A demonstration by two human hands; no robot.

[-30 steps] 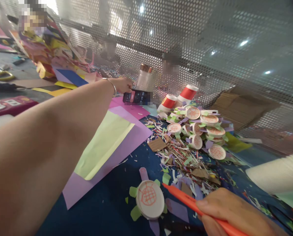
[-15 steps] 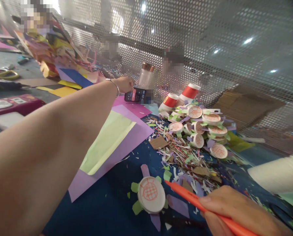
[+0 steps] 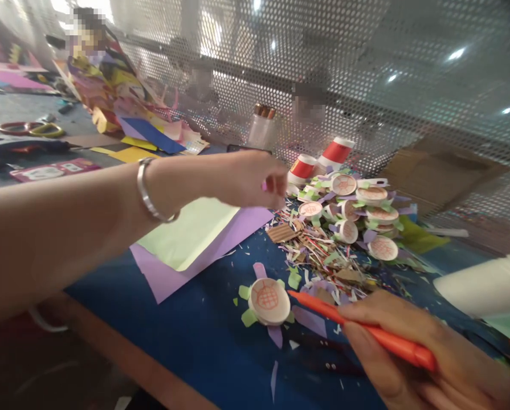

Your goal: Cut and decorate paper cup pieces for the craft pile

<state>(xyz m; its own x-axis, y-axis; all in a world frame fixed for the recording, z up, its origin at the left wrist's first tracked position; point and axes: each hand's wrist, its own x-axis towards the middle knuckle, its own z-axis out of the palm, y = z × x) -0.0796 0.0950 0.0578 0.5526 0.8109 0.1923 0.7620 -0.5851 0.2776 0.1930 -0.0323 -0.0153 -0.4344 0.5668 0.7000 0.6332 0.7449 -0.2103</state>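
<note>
In my right hand [image 3: 412, 336] I hold an orange-red marker [image 3: 383, 330], its tip pointing left beside a white paper-disc turtle [image 3: 268, 302]. Orange grid lines mark the disc, and green and purple paper pieces stick out around it. My left hand [image 3: 250, 177] hangs over the coloured sheets, fingers loosely curled and apart, with nothing visible in them. A silver bangle [image 3: 146, 191] circles that wrist. Behind the hand only the dark top edge of a phone [image 3: 248, 148] shows. Beneath the arm lie a pale green sheet [image 3: 190, 233] and a purple sheet [image 3: 164, 282].
Several similar paper turtles [image 3: 346, 232] are heaped beyond paper scraps [image 3: 323, 250]. Red-and-white cups [image 3: 337, 152] stand by the perforated metal panel [image 3: 366, 74]. A white roll-shaped object [image 3: 481, 290] lies right, scissors [image 3: 30, 129] far left. The table's edge [image 3: 130, 359] runs lower left.
My left hand has drawn back from the phone, toward me and to the right, and now covers most of it. The marker stays in my right hand beside the turtle. The view has shifted.
</note>
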